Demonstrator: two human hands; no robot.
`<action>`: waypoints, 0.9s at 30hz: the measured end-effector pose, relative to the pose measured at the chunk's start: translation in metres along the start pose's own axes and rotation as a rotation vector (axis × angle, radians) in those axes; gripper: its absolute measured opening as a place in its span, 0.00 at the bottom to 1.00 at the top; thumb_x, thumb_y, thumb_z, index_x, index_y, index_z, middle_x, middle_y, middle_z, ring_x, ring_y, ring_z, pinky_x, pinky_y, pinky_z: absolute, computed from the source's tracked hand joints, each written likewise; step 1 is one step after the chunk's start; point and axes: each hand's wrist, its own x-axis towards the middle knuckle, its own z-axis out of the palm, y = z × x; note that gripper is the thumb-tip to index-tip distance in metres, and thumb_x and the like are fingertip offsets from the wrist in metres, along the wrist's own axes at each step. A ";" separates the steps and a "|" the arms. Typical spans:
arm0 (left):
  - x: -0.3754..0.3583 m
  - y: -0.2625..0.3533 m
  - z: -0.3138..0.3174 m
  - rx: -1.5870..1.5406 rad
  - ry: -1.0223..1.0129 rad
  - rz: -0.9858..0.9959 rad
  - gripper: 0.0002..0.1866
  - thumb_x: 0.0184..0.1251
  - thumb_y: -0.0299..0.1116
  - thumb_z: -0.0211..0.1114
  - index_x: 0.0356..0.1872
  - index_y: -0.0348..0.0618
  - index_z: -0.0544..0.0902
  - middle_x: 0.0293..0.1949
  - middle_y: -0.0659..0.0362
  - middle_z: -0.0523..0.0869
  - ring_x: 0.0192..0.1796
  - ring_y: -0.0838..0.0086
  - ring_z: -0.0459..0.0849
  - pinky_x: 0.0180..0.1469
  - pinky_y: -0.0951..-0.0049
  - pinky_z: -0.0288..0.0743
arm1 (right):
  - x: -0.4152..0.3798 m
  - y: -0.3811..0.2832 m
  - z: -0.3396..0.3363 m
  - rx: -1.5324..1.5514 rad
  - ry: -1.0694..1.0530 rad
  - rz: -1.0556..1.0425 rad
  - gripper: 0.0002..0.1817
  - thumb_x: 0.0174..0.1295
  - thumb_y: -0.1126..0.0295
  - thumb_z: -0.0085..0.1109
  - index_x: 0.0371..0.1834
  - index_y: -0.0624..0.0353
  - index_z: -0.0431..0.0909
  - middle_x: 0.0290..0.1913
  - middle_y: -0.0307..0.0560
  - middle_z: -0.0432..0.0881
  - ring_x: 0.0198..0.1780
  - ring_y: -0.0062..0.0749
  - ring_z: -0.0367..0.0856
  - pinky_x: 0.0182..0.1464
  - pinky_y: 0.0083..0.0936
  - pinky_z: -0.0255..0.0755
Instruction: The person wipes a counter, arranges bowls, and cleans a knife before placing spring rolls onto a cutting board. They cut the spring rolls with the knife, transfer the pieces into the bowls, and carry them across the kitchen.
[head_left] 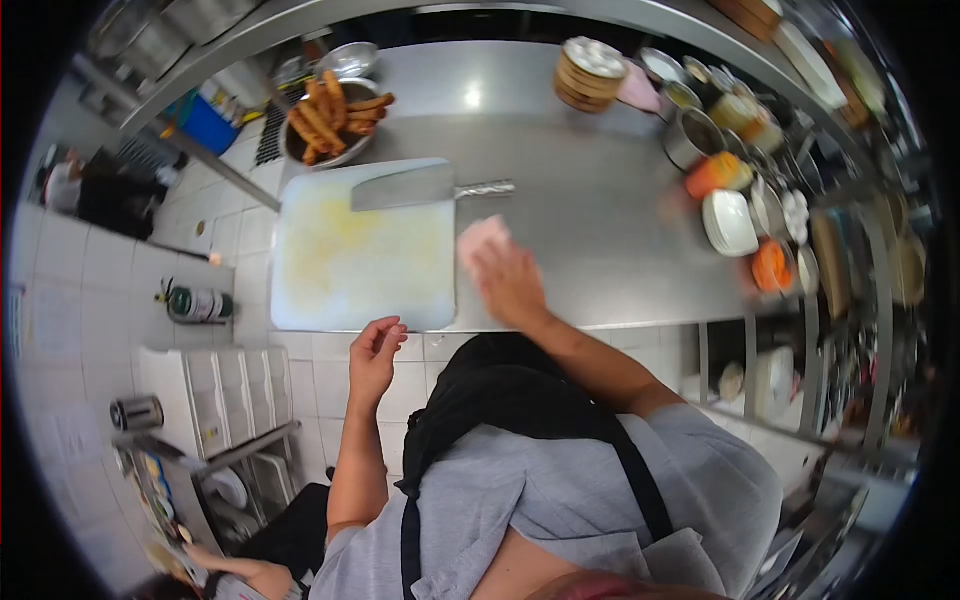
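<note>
Steel counter (600,220), pink cloth (484,236) under right hand (508,285)

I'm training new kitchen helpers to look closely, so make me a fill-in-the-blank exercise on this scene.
The cloth under the right hand is ____.
The cleaver has its blade on the cutting board and its ____ sticking out past the edge.
The golden-brown fried sticks are piled in a round metal ____.
The left hand holds ____.

Missing words: pink; handle; bowl; nothing.
</note>
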 end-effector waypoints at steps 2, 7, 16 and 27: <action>0.022 0.020 -0.001 0.075 -0.119 0.072 0.14 0.80 0.34 0.67 0.58 0.36 0.85 0.48 0.56 0.91 0.49 0.75 0.88 0.55 0.73 0.80 | -0.018 -0.005 -0.006 0.015 0.193 -0.111 0.25 0.69 0.61 0.58 0.69 0.47 0.77 0.73 0.45 0.74 0.76 0.53 0.67 0.72 0.57 0.62; -0.007 -0.024 0.008 0.026 -0.296 0.095 0.14 0.80 0.32 0.67 0.58 0.35 0.85 0.47 0.56 0.91 0.49 0.76 0.87 0.55 0.75 0.80 | -0.175 0.167 -0.047 -0.134 0.190 0.340 0.20 0.72 0.66 0.54 0.65 0.56 0.77 0.65 0.55 0.79 0.70 0.51 0.73 0.66 0.55 0.68; -0.041 -0.049 0.032 0.032 -0.428 0.135 0.13 0.79 0.31 0.66 0.57 0.35 0.85 0.46 0.57 0.91 0.48 0.76 0.87 0.55 0.75 0.80 | -0.110 0.033 -0.020 -0.168 0.165 0.346 0.23 0.65 0.65 0.55 0.65 0.52 0.77 0.65 0.48 0.79 0.66 0.51 0.76 0.61 0.49 0.73; -0.024 -0.034 0.160 0.115 -0.307 0.225 0.18 0.83 0.36 0.61 0.65 0.38 0.80 0.63 0.53 0.84 0.64 0.68 0.82 0.66 0.67 0.75 | -0.147 0.017 -0.100 1.116 0.283 0.387 0.23 0.60 0.80 0.57 0.60 0.57 0.83 0.58 0.57 0.85 0.64 0.54 0.81 0.71 0.40 0.73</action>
